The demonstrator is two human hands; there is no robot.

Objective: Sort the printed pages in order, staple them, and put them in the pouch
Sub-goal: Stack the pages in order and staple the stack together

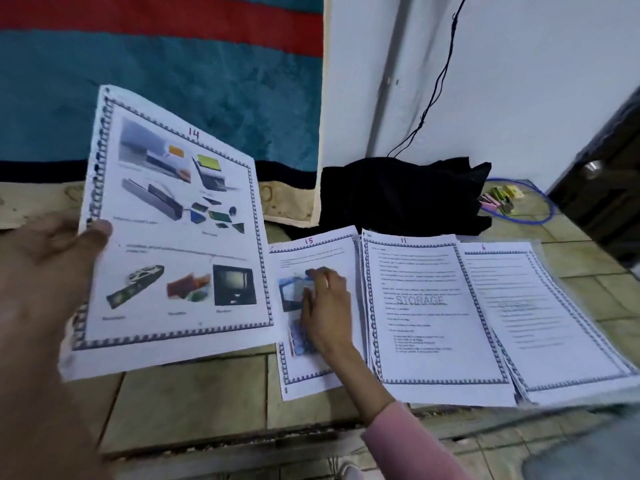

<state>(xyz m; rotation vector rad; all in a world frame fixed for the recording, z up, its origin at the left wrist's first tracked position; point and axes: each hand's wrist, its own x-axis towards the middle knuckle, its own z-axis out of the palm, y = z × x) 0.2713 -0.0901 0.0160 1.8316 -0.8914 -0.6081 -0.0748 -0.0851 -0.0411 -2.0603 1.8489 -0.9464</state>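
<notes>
My left hand [48, 289] holds up page 14 [180, 233], a printed sheet with device pictures, thumb pinching its left edge. On the tiled floor lies page 15 [322, 372], and my right hand [323, 306] rests flat on it with fingers spread. To the right lies a pile topped by page 11 [436, 306], headed "STORAGE". Further right, a pile topped by page 6 [540, 313] rests on what looks like a clear plastic pouch [554, 268], of which only an edge shows.
A black cloth bundle [405, 192] lies behind the pages, with a black cable [440, 74] running up the white wall. Small coloured items [498, 199] sit inside a blue loop at back right. A blue-red blanket [156, 74] hangs at the left. A dark door [602, 188] stands right.
</notes>
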